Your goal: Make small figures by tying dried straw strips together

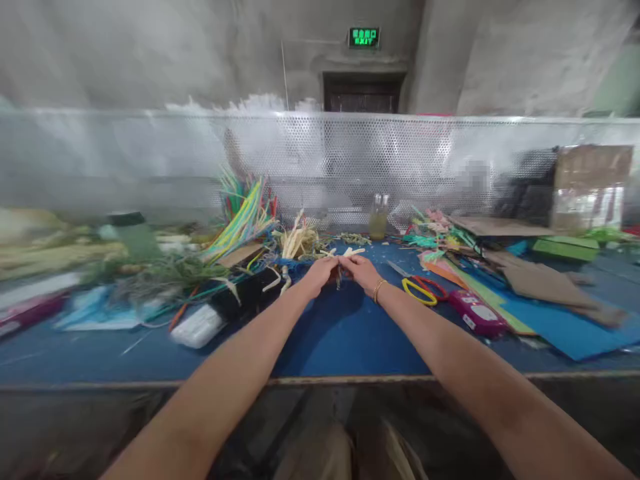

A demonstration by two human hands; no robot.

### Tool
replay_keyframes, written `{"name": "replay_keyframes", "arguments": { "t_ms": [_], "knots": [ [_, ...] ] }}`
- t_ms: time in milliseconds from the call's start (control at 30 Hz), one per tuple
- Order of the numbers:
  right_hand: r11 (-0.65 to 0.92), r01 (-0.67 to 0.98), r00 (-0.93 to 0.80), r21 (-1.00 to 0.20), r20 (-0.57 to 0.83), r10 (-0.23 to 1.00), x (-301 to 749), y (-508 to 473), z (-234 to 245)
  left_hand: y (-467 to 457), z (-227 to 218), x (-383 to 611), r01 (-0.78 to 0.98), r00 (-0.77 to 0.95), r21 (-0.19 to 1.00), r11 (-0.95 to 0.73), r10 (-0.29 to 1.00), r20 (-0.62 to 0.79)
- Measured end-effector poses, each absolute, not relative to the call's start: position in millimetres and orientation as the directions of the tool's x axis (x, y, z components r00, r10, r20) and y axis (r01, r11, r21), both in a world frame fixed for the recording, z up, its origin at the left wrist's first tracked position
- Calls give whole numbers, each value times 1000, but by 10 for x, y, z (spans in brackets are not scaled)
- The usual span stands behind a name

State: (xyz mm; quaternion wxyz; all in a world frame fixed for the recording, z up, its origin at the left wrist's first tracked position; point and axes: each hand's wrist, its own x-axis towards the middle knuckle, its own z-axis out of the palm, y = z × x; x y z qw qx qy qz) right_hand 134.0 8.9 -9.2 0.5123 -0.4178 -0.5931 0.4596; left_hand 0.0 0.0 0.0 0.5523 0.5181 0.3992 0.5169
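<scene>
Both arms stretch out over a blue work table (345,340). My left hand (320,274) and my right hand (361,270) meet at the table's middle, fingers pinched together on a small thin dark piece (339,275) between them; it is too small to name. Pale straw-like strips (350,253) lie just beyond the fingers. A bracelet sits on my right wrist (379,289).
Scissors with yellow and red handles (420,288) lie right of my hands, then a magenta box (477,313) and sheets of coloured paper and cardboard (545,283). Left are a bundle of coloured sticks (245,213), dried grass, a white packet (197,327). A perforated metal screen (350,160) backs the table.
</scene>
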Motion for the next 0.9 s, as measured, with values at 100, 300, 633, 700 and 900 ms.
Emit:
{"name": "replay_keyframes", "arguments": {
  "t_ms": [100,300,633,700,900],
  "knots": [
    [235,51,-142,-971,226,964,1344,82,-88,-20,4,-4,-145,136,987,-70,987,90],
    [253,107,-141,-962,237,961,1354,121,-109,4,4,-27,-95,117,995,-42,992,53],
    [259,131,-134,-957,242,961,1349,152,-141,-31,52,-15,-73,70,997,-18,997,23],
    [265,96,-114,-959,254,960,1347,158,-138,-47,68,-1,-78,61,997,-17,998,22],
    [330,-62,-1,-942,331,944,1367,167,-91,-36,55,16,-81,59,996,-30,998,35]
  ]
}}
